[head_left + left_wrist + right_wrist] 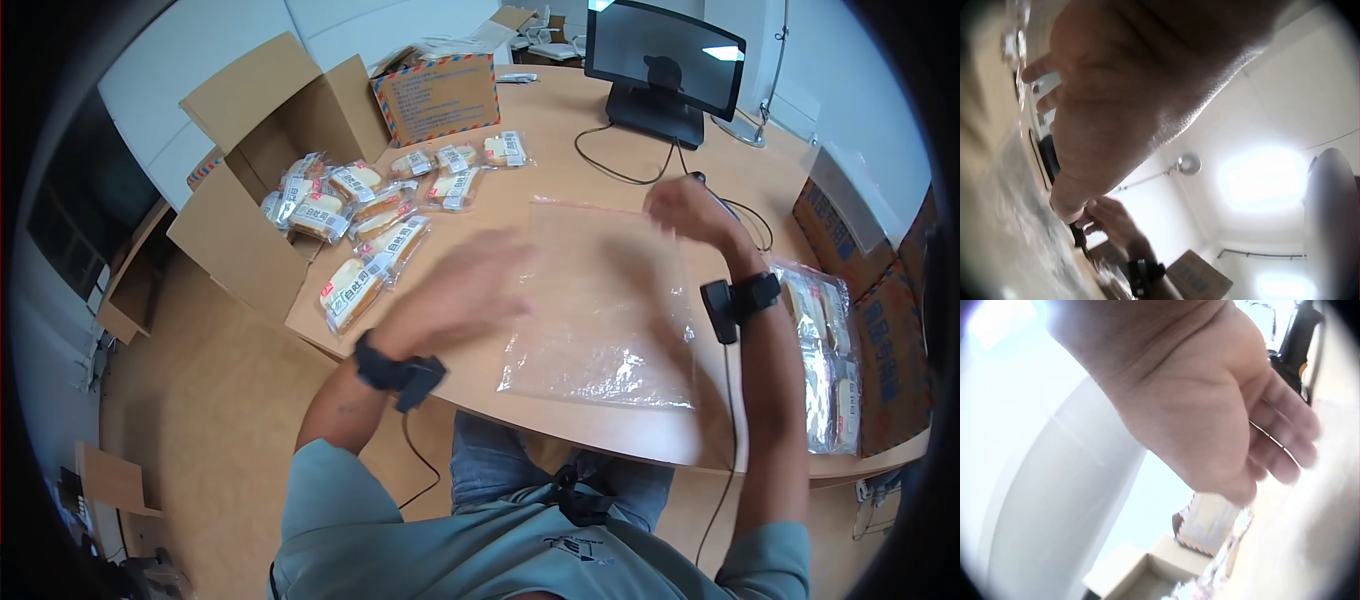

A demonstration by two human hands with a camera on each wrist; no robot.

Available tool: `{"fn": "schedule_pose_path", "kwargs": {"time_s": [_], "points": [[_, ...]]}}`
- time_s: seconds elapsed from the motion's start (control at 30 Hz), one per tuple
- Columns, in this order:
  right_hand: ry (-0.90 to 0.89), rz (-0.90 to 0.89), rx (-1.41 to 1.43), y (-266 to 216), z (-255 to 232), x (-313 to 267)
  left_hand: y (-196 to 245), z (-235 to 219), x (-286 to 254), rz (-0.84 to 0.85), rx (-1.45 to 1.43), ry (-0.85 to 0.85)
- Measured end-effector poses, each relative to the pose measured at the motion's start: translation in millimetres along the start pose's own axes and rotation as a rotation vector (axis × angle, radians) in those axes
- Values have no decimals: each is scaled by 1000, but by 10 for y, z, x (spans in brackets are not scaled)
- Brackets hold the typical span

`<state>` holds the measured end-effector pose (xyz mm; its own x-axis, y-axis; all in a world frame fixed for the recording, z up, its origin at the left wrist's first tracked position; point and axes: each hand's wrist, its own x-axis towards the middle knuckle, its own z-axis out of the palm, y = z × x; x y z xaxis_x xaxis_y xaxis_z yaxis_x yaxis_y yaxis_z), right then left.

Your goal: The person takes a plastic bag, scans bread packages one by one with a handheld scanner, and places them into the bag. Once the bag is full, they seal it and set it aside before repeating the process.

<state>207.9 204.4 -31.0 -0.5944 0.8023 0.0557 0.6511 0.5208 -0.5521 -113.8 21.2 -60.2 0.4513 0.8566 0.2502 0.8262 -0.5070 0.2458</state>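
Observation:
A large clear plastic bag (600,310) lies flat on the table in front of the person. Blurred in the head view, the left hand (465,290) hovers between the bag's left side and the packaged sliced bread (352,292), with nothing seen in its grasp. At the bag's far right corner is the right hand (695,212); its fingers (1285,434) bend loosely and hold nothing in the right wrist view. Just beyond it sits a black handheld device (1297,344) with a cable. More bread packs (320,210) are heaped by the open carton.
An open cardboard carton (290,130) lies on its side at the left, beside a printed box (440,100). A monitor (665,60) stands at the back. On the right are a filled bag of bread packs (820,360) and more printed cartons (890,350).

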Motion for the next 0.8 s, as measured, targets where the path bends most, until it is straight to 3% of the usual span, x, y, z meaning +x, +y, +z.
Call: {"fn": "schedule_pose_path", "kwargs": {"time_s": [0.03,0.1,0.13,0.2,0.33,0.4,0.47,0.57,0.63,0.67,0.73,0.8], "points": [[4,5,5,230,26,96,-164,-92,-116,-105,47,39],[918,83,43,653,115,221,-518,-335,-391,-246,111,120],[940,100,38,818,164,251,-674,-460,-522,-280,126,165],[1186,85,-146,1136,238,253,-931,-558,-806,-575,212,-16],[1153,139,-217,1284,278,227,-1267,-475,-1148,-528,162,-141],[1098,163,-155,1277,300,230,-1338,-437,-1173,-504,33,-145],[1018,121,-151,1245,358,224,-1284,-463,-1120,-524,79,-166],[999,169,-233,1264,389,224,-1174,-532,-1126,-556,68,-60],[992,221,-283,1221,369,208,-1156,-596,-1161,-564,-252,264],[952,260,-304,1184,370,188,-1048,-638,-1032,-563,-257,258],[892,292,-327,1121,396,134,-717,-613,-557,-359,-779,539],[884,304,-404,1046,407,139,-676,-319,-67,-309,-1375,536]]}}
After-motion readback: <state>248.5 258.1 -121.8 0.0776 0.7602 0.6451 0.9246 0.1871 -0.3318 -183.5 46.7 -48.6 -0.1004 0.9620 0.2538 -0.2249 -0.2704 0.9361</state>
